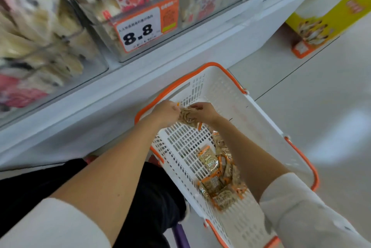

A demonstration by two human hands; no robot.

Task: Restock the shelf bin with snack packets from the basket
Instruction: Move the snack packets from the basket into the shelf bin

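A white slotted basket (259, 119) with orange rim and handles stands on the floor below the shelf. Over its far end my left hand (165, 112) and my right hand (204, 111) together grip a bunch of tan snack packets (187, 118) with orange ends. Several more packets (218, 179) lie in the basket's near end. Above, a clear shelf bin (140, 45) with a price tag (140, 28) reading 8.8 holds blurred pink and white packets.
A second clear bin (40, 47) of pale packets fills the shelf at the left. The white shelf base (120, 91) runs diagonally across. A yellow carton (325, 16) stands on the floor at the upper right. My dark trouser leg (152, 187) is beside the basket.
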